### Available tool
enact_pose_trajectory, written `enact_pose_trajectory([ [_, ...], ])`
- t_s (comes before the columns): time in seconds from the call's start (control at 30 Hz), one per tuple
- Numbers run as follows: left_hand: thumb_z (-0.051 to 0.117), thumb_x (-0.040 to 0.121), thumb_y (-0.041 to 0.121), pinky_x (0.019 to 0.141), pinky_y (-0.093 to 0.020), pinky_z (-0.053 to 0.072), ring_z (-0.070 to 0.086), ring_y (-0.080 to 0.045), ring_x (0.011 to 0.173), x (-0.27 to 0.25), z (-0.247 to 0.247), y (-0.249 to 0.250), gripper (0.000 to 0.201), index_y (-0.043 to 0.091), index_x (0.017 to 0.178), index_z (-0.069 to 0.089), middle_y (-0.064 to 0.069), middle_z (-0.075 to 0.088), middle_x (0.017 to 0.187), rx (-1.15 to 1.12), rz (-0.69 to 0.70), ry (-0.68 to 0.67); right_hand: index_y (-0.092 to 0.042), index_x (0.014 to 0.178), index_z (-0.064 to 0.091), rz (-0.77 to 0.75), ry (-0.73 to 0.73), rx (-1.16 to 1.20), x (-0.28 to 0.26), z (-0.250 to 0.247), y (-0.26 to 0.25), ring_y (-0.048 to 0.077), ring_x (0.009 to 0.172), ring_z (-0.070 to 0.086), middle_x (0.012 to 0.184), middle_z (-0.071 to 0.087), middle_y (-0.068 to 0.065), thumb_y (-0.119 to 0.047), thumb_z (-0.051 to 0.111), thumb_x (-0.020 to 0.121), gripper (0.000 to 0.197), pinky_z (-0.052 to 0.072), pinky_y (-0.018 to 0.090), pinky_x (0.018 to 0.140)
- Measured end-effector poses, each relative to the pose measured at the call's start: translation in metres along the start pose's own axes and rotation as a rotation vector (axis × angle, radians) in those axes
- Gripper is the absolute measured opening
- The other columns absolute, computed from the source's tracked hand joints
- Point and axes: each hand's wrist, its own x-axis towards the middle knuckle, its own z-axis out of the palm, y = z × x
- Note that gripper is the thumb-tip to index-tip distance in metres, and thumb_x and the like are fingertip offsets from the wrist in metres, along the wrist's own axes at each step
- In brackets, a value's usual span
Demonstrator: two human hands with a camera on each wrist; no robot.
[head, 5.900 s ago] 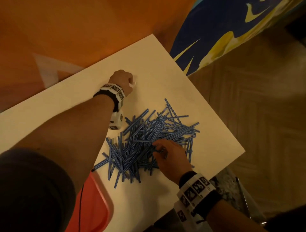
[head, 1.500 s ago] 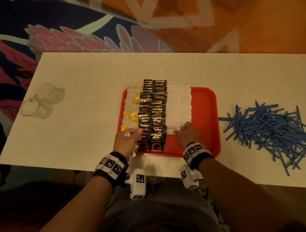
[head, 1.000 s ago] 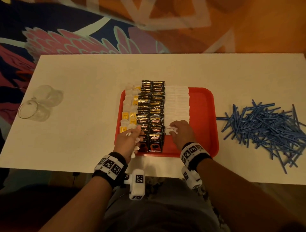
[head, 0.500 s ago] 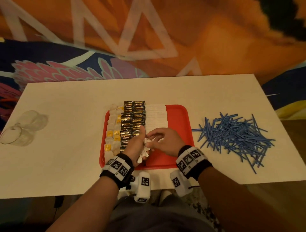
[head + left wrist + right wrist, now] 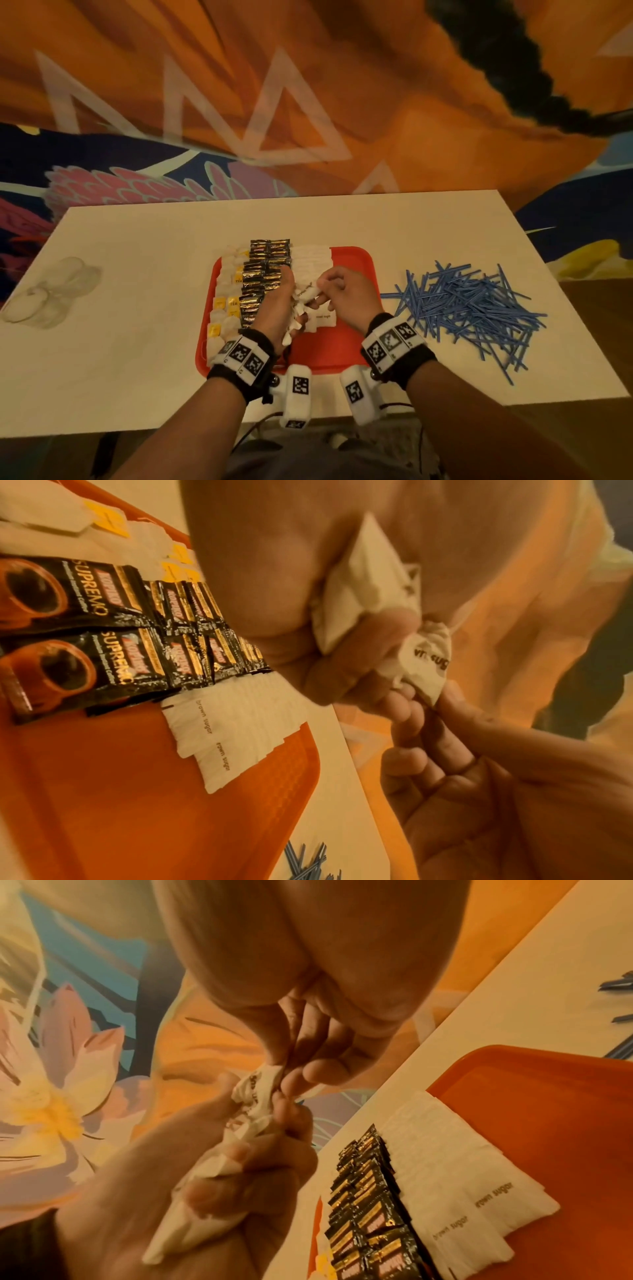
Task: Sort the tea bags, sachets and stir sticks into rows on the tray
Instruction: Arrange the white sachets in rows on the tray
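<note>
A red tray [image 5: 356,263] is seen from above on a white table [image 5: 137,308]. A bunch of white brown-sugar sachets [image 5: 363,588] is clutched in the left hand [image 5: 274,308], held just above the tray. One crumpled sachet [image 5: 428,658] is pinched at its end by the right hand [image 5: 346,294] and appears to be in the middle of being drawn from the bunch.

On the tray, rows are already laid: tea bags [image 5: 226,301] at the left, black coffee sachets [image 5: 263,274] in the middle, and flat brown-sugar sachets [image 5: 479,1199] beside them. The blue stir sticks [image 5: 472,305] lie in a loose heap on the table, right of the tray, not yet sorted.

A risk is judged here: if the pinched sachet is pulled sharply, others may be dragged out of the bunch and dropped on the finished rows, or the paper may be torn. The coffee row, directly under the left hand, could be knocked askew.

The tray's right part is left bare, with room for the sticks. The table's near edge is close to both wrists, so a dropped sachet could slide off.
</note>
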Motion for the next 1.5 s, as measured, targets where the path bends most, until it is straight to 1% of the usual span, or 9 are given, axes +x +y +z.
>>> enact_pose_trajectory([
  [0.17,0.066,0.091,0.043,0.040,-0.021,0.032,0.040,-0.013,0.043,0.001,-0.003,0.001,0.033,0.010,0.089,0.070,-0.005,0.048,0.060,0.060,0.178,0.101,-0.026,0.084,0.058,0.019,0.069,0.016,0.001,-0.002,0.000,0.019,0.070,0.071,0.067,0.071,-0.002,-0.021,0.057,0.096,0.014,0.056,0.041,0.067],
  [0.33,0.069,0.092,0.019,0.046,-0.024,0.045,0.052,-0.010,0.053,0.004,-0.004,0.006,0.007,0.014,0.092,0.073,-0.002,0.064,0.081,0.106,0.267,0.184,-0.015,0.090,0.058,0.099,0.053,0.201,-0.003,-0.002,0.004,0.013,0.072,0.071,0.084,0.072,0.004,-0.017,0.061,0.095,0.006,0.052,0.029,0.060],
  [0.5,0.071,0.091,0.021,0.067,-0.027,0.050,0.062,-0.012,0.077,0.006,-0.008,0.009,0.006,0.017,0.088,0.074,0.001,0.069,0.088,0.293,0.371,0.143,-0.005,0.112,0.064,0.153,-0.059,0.326,0.004,-0.001,0.006,0.014,0.076,0.066,0.106,0.068,0.013,-0.019,0.077,0.083,0.035,0.050,0.023,0.058],
  [0.7,0.074,0.089,0.026,0.050,-0.026,0.042,0.052,-0.011,0.055,0.005,-0.012,-0.001,0.015,0.018,0.076,0.070,0.005,0.061,0.063,0.253,0.304,0.075,-0.012,0.091,0.067,0.197,0.029,0.450,0.006,0.002,0.008,0.020,0.076,0.061,0.087,0.066,0.011,-0.014,0.075,0.085,0.011,0.050,0.028,0.055],
  [0.9,0.076,0.087,0.022,0.051,-0.022,0.045,0.054,-0.008,0.055,0.011,-0.016,-0.012,0.013,0.011,0.082,0.073,0.009,0.061,0.061,0.283,0.327,0.100,-0.012,0.091,0.068,0.326,0.023,0.566,0.007,0.009,0.019,0.026,0.091,0.061,0.103,0.065,0.013,-0.033,0.067,0.091,0.021,0.050,0.029,0.056],
  [1.07,0.074,0.088,0.030,0.057,-0.029,0.045,0.053,-0.010,0.057,0.018,-0.023,-0.020,0.021,0.023,0.069,0.069,0.014,0.059,0.057,0.231,0.271,0.175,-0.009,0.091,0.063,0.275,-0.031,0.387,0.001,0.008,0.026,0.015,0.065,0.067,0.081,0.069,0.008,-0.012,0.075,0.084,0.014,0.049,0.021,0.050],
  [1.2,0.071,0.090,0.035,0.064,-0.033,0.051,0.058,-0.014,0.061,0.025,-0.025,-0.029,0.023,0.017,0.076,0.074,-0.001,0.067,0.067,0.236,0.246,0.272,-0.011,0.086,0.062,0.272,-0.025,0.318,0.002,0.013,0.038,0.013,0.062,0.067,0.077,0.070,0.007,-0.009,0.076,0.082,0.015,0.048,0.018,0.049],
  [1.3,0.066,0.095,0.030,0.047,-0.021,0.046,0.055,-0.004,0.048,0.029,-0.028,-0.034,0.026,0.009,0.081,0.072,-0.001,0.065,0.065,0.204,0.208,0.362,-0.008,0.094,0.064,0.313,0.028,0.290,0.007,0.014,0.055,0.009,0.060,0.066,0.079,0.070,0.008,-0.011,0.076,0.083,0.016,0.048,0.020,0.051],
  [1.5,0.066,0.093,0.039,0.047,-0.025,0.039,0.050,-0.012,0.051,0.036,-0.051,-0.053,0.029,0.012,0.083,0.072,0.006,0.064,0.063,0.207,0.078,0.380,-0.016,0.108,0.068,0.363,0.079,-0.125,0.014,-0.008,0.097,0.011,0.086,0.062,0.095,0.069,-0.003,-0.028,0.072,0.087,0.024,0.045,0.019,0.070],
])
